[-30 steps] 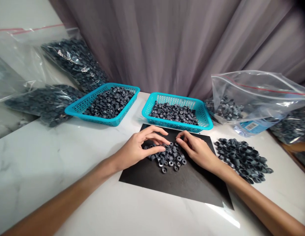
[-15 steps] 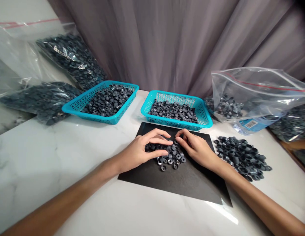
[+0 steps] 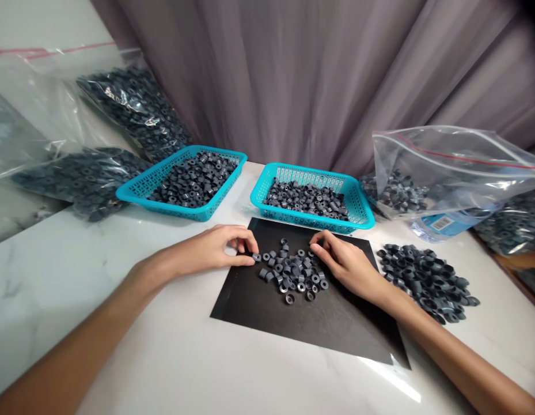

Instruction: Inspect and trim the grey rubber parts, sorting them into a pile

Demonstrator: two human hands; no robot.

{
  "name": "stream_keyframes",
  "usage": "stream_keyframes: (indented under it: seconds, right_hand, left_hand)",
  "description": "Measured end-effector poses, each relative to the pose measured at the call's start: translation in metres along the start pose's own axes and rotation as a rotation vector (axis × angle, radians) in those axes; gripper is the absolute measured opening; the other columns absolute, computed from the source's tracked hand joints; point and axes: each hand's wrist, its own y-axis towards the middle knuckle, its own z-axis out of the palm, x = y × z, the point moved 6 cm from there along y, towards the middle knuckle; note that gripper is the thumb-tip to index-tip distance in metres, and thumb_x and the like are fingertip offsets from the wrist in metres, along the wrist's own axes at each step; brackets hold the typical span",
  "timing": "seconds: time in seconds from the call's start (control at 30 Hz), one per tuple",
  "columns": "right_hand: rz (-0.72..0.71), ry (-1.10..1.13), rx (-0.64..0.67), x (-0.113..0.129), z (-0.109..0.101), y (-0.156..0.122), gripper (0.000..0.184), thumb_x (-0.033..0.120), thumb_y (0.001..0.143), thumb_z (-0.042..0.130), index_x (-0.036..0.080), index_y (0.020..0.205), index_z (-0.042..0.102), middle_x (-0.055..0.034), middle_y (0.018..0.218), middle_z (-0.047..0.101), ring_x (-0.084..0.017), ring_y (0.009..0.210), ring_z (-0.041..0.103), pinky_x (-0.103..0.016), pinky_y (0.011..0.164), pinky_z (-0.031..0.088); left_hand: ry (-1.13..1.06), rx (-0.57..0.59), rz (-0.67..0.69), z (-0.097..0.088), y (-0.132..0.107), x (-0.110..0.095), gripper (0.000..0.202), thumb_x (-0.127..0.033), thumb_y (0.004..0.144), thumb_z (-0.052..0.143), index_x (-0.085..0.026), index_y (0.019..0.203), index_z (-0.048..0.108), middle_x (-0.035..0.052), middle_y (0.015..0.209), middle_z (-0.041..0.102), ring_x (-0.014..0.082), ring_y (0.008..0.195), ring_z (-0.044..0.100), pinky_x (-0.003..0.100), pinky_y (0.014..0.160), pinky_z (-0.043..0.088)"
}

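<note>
Small dark grey cylindrical plastic pieces with holes (image 3: 295, 268) lie loosely spread on a black sheet (image 3: 267, 311). At the sheet's left edge is my left hand (image 3: 226, 248), its thumb and index fingertip closed on one grey plastic piece (image 3: 257, 257). My right hand (image 3: 347, 262) rests at the right side of the spread pieces. Its fingers are curled, with thumb and index fingertip close together; whatever lies between them is hidden.
Two turquoise baskets (image 3: 163, 210) (image 3: 310, 222) of similar pieces stand behind the sheet. A heap of dark pieces (image 3: 427, 282) lies to the right. Filled plastic bags (image 3: 81, 176) (image 3: 401, 190) flank the baskets, with a blue-labelled bottle (image 3: 444, 222) under the right one. A grey curtain (image 3: 284, 75) hangs behind.
My left hand has moved left from over the pieces to the sheet's left edge, uncovering them and closing on one piece. My right hand stays almost in place.
</note>
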Motion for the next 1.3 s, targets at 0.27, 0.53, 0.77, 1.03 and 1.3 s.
stream_keyframes:
  seconds: [0.27, 0.53, 0.77, 1.03, 1.3]
  right_hand:
    - [-0.003, 0.26, 0.097, 0.047, -0.026, -0.007, 0.033, 0.05, 0.101, 0.044, 0.024, 0.111, 0.061, -0.0022, 0.089, 0.067, -0.018, 0.077, 0.061, -0.028, 0.068, 0.047]
    - [0.037, 0.516, 0.13, 0.064, -0.007, -0.01, 0.031, 0.051, 0.095, 0.058, 0.021, 0.098, 0.066, -0.0009, 0.081, 0.067, -0.015, 0.071, 0.06, -0.024, 0.061, 0.047]
    - [0.004, 0.435, 0.176, 0.057, -0.021, -0.011, 0.026, 0.046, 0.093, 0.062, 0.021, 0.093, 0.069, -0.0017, 0.085, 0.07, -0.016, 0.074, 0.061, -0.026, 0.065, 0.048]
    - [-0.107, 0.026, 0.177, 0.052, -0.038, -0.012, 0.026, 0.036, 0.098, 0.055, 0.026, 0.118, 0.068, -0.0055, 0.104, 0.068, -0.018, 0.08, 0.063, -0.031, 0.072, 0.05]
    - [0.066, 0.036, 0.343, 0.02, -0.033, -0.021, 0.036, 0.039, 0.101, 0.044, 0.021, 0.129, 0.058, -0.0086, 0.1, 0.07, -0.022, 0.085, 0.068, -0.035, 0.075, 0.054]
  left_hand:
    - [-0.177, -0.195, 0.128, -0.001, -0.002, -0.04, 0.019, -0.037, 0.084, 0.071, -0.022, 0.097, 0.071, 0.0006, 0.096, 0.073, 0.0165, 0.088, 0.065, 0.028, 0.083, 0.051]
    - [-0.163, -0.331, 0.333, 0.026, 0.006, -0.053, 0.013, -0.025, 0.089, 0.068, -0.019, 0.099, 0.072, 0.0025, 0.095, 0.072, 0.0144, 0.081, 0.063, 0.028, 0.077, 0.05]
    - [-0.202, -0.291, 0.262, 0.025, 0.008, -0.043, 0.016, -0.027, 0.087, 0.069, -0.02, 0.101, 0.071, 0.0015, 0.096, 0.072, 0.0146, 0.084, 0.062, 0.028, 0.079, 0.051]
    - [0.015, -0.133, 0.213, 0.039, 0.008, -0.034, 0.064, -0.053, 0.079, 0.074, -0.032, 0.136, 0.056, 0.0059, 0.148, 0.052, 0.0295, 0.14, 0.041, 0.05, 0.118, 0.029]
    - [0.192, -0.088, 0.122, 0.069, 0.009, -0.034, 0.122, -0.077, 0.062, 0.071, -0.024, 0.158, 0.018, 0.0144, 0.165, 0.022, 0.036, 0.152, 0.018, 0.056, 0.123, 0.02]
